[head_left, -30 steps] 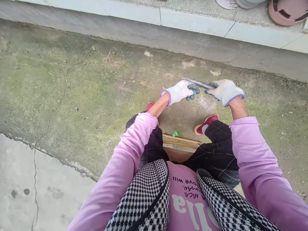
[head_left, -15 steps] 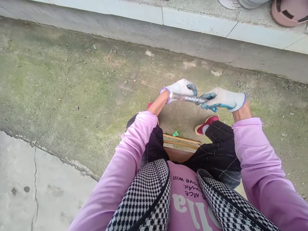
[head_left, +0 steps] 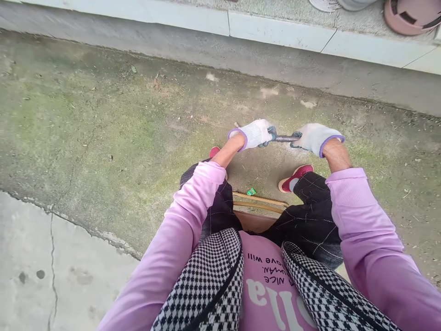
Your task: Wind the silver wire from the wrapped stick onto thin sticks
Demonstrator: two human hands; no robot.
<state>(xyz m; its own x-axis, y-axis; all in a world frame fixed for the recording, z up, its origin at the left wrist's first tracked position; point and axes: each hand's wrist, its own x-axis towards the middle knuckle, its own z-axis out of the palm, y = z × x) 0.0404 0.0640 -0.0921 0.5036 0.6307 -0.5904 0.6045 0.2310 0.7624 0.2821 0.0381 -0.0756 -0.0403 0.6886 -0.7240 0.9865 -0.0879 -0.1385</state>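
Observation:
Both my hands wear white knit gloves with purple cuffs and dark coated fingertips. My left hand [head_left: 253, 134] is closed round the left end of a short grey metal rod [head_left: 286, 138]. My right hand [head_left: 315, 137] is closed round its right end. The rod lies level between the two fists, above the ground in front of my knees. Only its middle stretch shows; both ends are hidden in the gloves.
I sit on a low wooden stool [head_left: 258, 204] on mossy, dirty concrete. My red shoes [head_left: 295, 177] rest below the hands, with a small green scrap [head_left: 251, 191] between them. A pale kerb [head_left: 275, 34] runs along the back; a pink container [head_left: 411, 16] stands at top right.
The rod was tilted and turned between my hands, with one end sticking out past the left glove. Now both fists have closed over its ends and it lies level.

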